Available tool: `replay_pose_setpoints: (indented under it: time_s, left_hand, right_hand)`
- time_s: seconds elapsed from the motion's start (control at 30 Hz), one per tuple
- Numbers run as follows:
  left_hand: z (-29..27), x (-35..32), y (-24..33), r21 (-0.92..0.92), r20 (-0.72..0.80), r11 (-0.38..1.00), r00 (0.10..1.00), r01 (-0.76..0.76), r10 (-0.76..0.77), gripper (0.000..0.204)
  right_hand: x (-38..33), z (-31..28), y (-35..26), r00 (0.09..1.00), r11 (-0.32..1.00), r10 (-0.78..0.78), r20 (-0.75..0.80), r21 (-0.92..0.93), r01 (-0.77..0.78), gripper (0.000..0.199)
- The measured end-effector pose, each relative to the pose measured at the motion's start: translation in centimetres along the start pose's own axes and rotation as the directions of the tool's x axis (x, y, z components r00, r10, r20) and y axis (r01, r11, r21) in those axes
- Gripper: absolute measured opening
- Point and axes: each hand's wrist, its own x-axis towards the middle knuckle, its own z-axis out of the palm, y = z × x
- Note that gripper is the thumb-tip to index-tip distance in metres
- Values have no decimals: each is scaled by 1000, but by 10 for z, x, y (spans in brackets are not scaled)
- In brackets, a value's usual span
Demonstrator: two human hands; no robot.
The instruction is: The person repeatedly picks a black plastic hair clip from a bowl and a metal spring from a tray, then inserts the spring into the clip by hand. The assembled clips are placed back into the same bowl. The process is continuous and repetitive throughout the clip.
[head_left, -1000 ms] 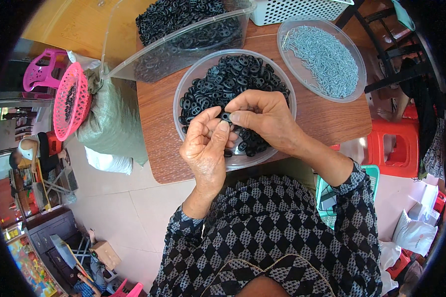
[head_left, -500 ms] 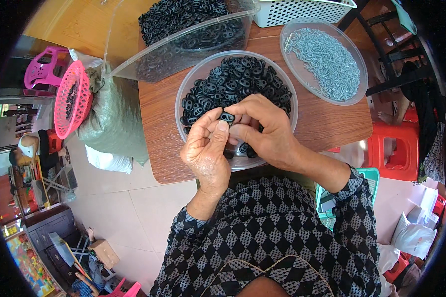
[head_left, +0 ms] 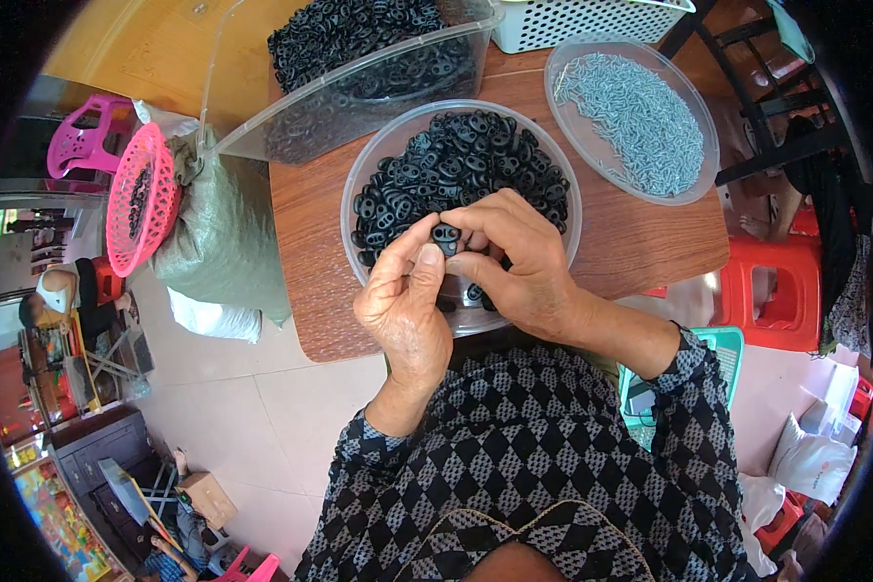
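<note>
A small black plastic piece [head_left: 446, 239] with round holes is pinched between the fingertips of both my hands. My left hand [head_left: 409, 306] has its thumb and forefinger on the piece's left side, fingers curled. My right hand [head_left: 526, 260] grips the piece from the right with thumb and forefinger; its other fingers are partly hidden. Both hands are above the near part of a round clear tub [head_left: 349, 202]. Many similar black pieces [head_left: 456, 160] are heaped in the tub, with a few showing beneath my hands.
A shallow clear tray [head_left: 714, 160] of silvery screws [head_left: 640, 126] is at the right. Behind the tub, a large clear bin [head_left: 359, 80] contains more black pieces, beside a white perforated basket [head_left: 592, 24]. A pink basket [head_left: 165, 199] rests by a sack [head_left: 218, 228] at the left; a red stool [head_left: 766, 335] stands right.
The black piece has been turned in my fingertips and now shows more of its holed face. Both hands stay nearly in place.
</note>
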Motion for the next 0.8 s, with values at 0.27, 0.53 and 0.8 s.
replay_pose_setpoints:
  time_s: [0.27,0.53,0.8]
  left_hand:
    - [0,-6,0,-21,-27,1000,999,21,-22,26]
    - [1,-7,2,-14,-13,1000,1000,26,-26,26]
    - [-9,0,-2,-62,133,998,991,18,-10,27]
  right_hand:
    - [-4,5,3,996,997,-72,-52,-30,71,28]
    - [-6,2,3,997,997,-68,-47,-36,66,28]
    - [-7,1,1,999,1000,0,-39,28,1,28]
